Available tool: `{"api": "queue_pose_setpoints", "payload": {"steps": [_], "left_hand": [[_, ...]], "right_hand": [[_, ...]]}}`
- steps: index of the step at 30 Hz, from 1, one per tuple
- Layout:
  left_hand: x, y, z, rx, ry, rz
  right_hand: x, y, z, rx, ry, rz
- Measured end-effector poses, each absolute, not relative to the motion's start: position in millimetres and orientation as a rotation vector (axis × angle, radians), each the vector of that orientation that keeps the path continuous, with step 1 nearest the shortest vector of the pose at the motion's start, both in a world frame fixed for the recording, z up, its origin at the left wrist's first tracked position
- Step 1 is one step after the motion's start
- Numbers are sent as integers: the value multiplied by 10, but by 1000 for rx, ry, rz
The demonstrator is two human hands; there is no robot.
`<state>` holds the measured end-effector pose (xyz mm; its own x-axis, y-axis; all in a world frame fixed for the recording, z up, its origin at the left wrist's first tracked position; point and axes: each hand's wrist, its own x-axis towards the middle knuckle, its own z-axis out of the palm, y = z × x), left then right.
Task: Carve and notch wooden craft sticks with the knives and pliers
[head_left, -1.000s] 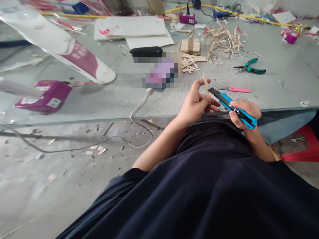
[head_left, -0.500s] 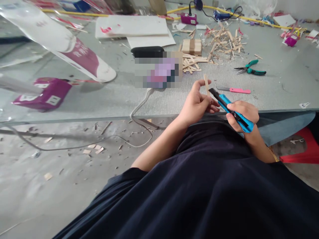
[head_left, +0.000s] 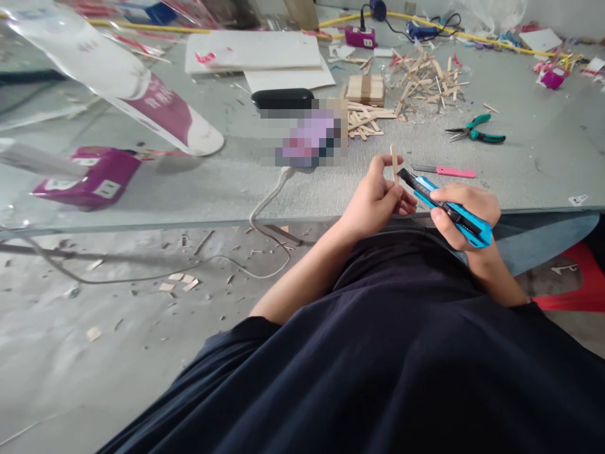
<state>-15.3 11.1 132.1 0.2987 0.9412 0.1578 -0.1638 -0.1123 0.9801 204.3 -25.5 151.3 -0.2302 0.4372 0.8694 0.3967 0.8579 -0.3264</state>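
Observation:
Between the fingers of my left hand (head_left: pixel 378 195) a pale wooden craft stick (head_left: pixel 394 162) stands nearly upright, just above the table's front edge. My right hand (head_left: pixel 467 211) is wrapped round a blue and black utility knife (head_left: pixel 454 214). The knife's dark tip meets the stick's right side, close to my left thumb; whether it cuts in, I cannot tell. Behind my hands lies a pink-handled craft knife (head_left: pixel 454 172). Farther off on the table are a stack of craft sticks (head_left: pixel 365 89) and a loose heap of them (head_left: pixel 366 120).
Green-handled pliers (head_left: pixel 479 130) lie open at the right. A scattered pile of sticks (head_left: pixel 432 79), a black case (head_left: pixel 282 98) and white sheets (head_left: pixel 255 50) are farther back. A white cable (head_left: pixel 258 211) hangs over the table edge (head_left: pixel 189 224). A red stool (head_left: pixel 583 284) is at lower right.
My right hand and the utility knife have shifted slightly right, and the knife lies at a flatter angle. My left hand still holds the stick, nearly in the same place.

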Motion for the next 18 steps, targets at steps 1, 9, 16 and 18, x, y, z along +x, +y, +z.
{"api": "queue_pose_setpoints", "payload": {"steps": [1,9,16,18], "left_hand": [[-158,108,1319,1317,798,1134],[-198,79,1353,1271,805,1110],[-209,77,1344,1314,786,1118],[-213,77,1345,1300,773,1107]], "right_hand": [[2048,-256,1476,-647,-1808,68],[1990,-290,1137,-816,-1465,442],[1898,-304,1115,-795,-1355,566],[1890,-298,1108,-794,-1335,575]]}}
